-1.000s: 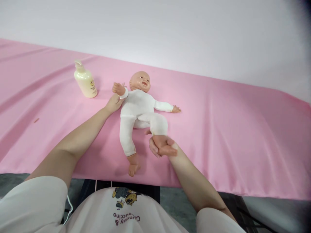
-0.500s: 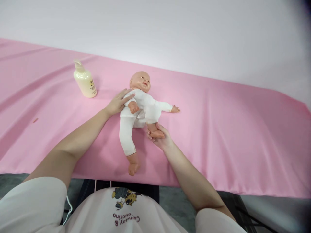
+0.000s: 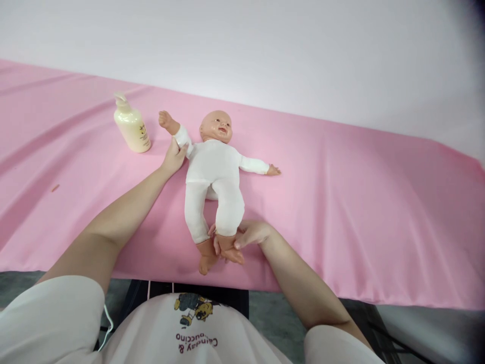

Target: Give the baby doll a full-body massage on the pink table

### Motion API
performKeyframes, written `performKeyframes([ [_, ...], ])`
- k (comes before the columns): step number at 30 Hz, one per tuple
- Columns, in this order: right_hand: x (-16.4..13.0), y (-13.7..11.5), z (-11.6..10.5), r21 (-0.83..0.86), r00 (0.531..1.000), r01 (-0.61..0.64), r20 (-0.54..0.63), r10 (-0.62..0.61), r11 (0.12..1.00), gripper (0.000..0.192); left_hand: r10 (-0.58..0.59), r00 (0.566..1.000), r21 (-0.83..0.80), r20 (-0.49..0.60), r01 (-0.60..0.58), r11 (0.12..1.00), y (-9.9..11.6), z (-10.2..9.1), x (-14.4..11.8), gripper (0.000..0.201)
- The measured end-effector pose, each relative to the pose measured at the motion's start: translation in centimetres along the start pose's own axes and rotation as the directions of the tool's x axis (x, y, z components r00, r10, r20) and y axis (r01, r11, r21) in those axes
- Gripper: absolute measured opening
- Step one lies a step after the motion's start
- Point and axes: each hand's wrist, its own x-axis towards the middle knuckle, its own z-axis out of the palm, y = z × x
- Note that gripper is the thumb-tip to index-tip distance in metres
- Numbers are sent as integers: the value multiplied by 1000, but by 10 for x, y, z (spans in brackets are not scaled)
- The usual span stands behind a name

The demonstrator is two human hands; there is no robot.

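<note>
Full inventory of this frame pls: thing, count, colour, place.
Doll: 1, white-bodied, on its back, centre
Pump bottle: 1, pale yellow, upright, picture-left of doll
Small strip: 1, brownish, far picture-left
Cloth: 1, pink, under all these
Backdrop: 1, white, beyond cloth
Floor: 1, grey, below cloth's near edge
Cord: 1, white, lower picture-left
Dark bars: count unclear, lower picture-right
Shirt: 1, pale, printed, bottom
Left hand: 1, bare, on doll's bottle-side arm
Right hand: 1, bare, holding doll's picture-right ankle
</note>
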Motion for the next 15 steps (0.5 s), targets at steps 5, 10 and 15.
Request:
performKeyframes([
  [5, -2, 2, -3, 43, 992, -75, 101, 71, 996, 54, -93, 984, -98, -152, 79, 992, -9, -5, 5, 62],
  [10, -3, -1, -3, 104, 993, 13, 112, -25, 995, 54, -125, 976, -106, -176, 108, 988, -7, -6, 6, 65],
  [15, -8, -1, -5, 177, 989, 97, 91, -114, 979, 69, 23, 996, 10, -91, -22, 1000, 4, -4, 1, 64],
])
